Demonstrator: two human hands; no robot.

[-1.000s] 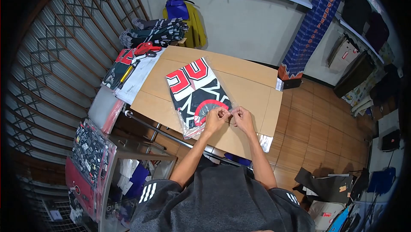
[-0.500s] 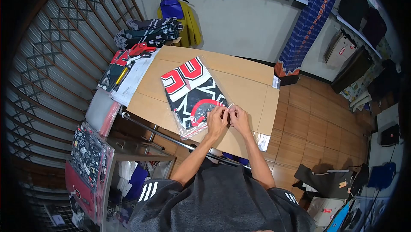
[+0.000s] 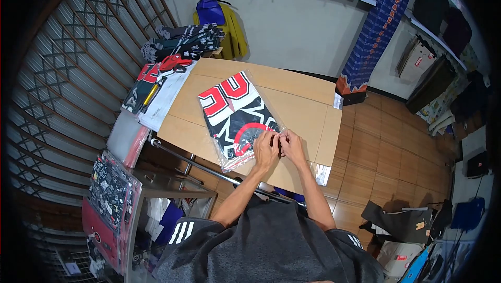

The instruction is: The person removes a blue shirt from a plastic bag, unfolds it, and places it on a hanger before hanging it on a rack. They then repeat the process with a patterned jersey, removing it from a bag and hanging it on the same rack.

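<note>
A folded black, white and red garment in a clear plastic bag (image 3: 237,113) lies tilted on the cardboard-covered table (image 3: 308,111). At the bag's near right corner, my left hand (image 3: 266,150) pinches the edge of the plastic with curled fingers. Close beside it, my right hand (image 3: 292,146) also pinches the same corner, thumb and fingers pressed together. The fingertips of both hands almost meet there. Exactly how the plastic sits between them is too small to make out.
Red-handled scissors (image 3: 175,63) and a yellow cutter knife (image 3: 151,94) lie at the table's left end. Striped folded clothes (image 3: 188,40) are stacked behind them. Bagged garments (image 3: 109,189) hang at the lower left, beside a shelf. A metal bar (image 3: 209,169) runs along the near edge.
The view has shifted very slightly. Both hands stay at the same corner of the plastic bag, with hardly any movement of the fingers.
</note>
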